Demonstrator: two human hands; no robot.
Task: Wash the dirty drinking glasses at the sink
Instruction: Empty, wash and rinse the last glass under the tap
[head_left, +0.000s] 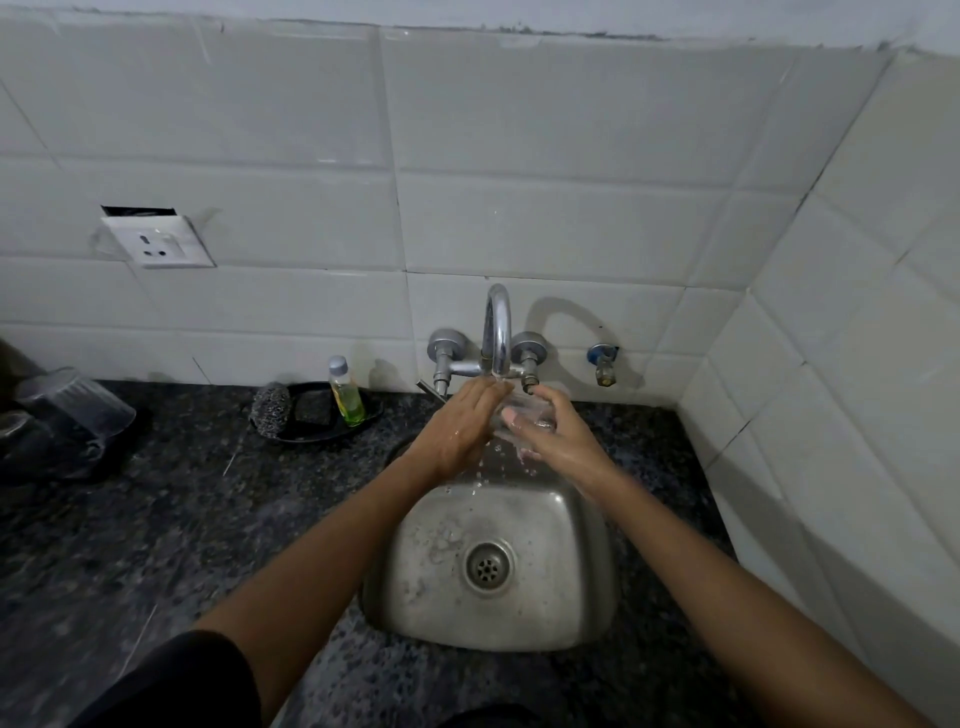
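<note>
Glass (524, 415), clear and wet, gripped in right hand (550, 431) under tap (497, 332).

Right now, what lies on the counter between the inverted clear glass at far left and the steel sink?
In the head view: a black oval tray holding a steel-wool scrubber and a small bottle of green liquid; otherwise bare dark granite counter.

The countertop (171, 525) is black granite speckled with grey, and the sink (571, 582) set in it is dull silver steel mottled with pale water stains. The wall tiles (291, 119) are plain white with thin dark grout lines, the socket plate (158, 241) is white, and the tap (496, 332) is shiny chrome. A clear bottle (347, 395) holds yellow-green liquid on a black dish (311, 434) beside a grey steel scrubber (270, 408).
</note>
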